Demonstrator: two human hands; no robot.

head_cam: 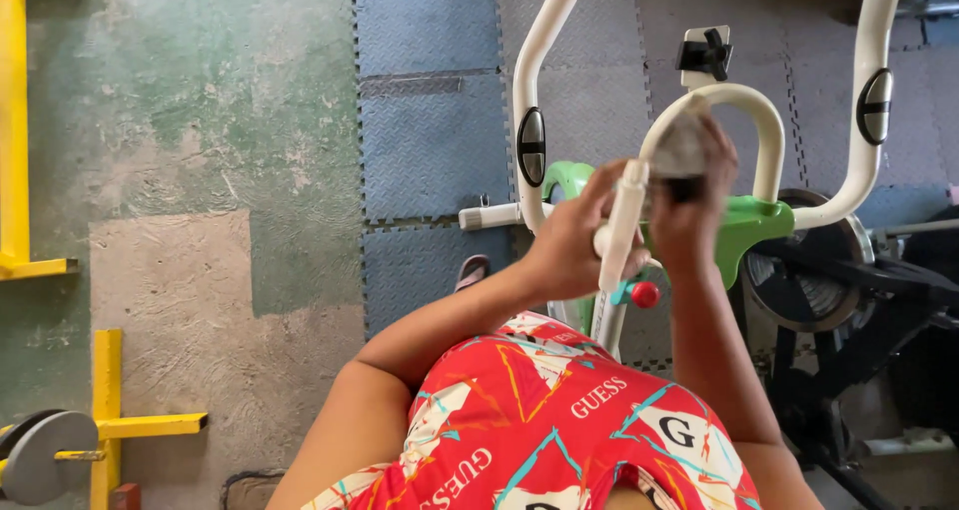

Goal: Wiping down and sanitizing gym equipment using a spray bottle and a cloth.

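Exercise bike (759, 225), white and green, stands on the blue floor mats (430, 150) right in front of the person, seen from the head camera. Left hand (569, 245) wraps the white handlebar loop (764, 120), while the right hand (699, 195) presses a grey cloth (681, 148) against it. I'd say brace with the left and wipe slowly around the curve.

White handlebar loop (744, 105) of the exercise bike (744, 225), curved tube standing upright above the bike's green housing, its left end running down as a straight white bar. Grey crumpled cloth (680, 150) pressed against the loop's left bend, just above the green housing, bunched and partly hidden by fingers.
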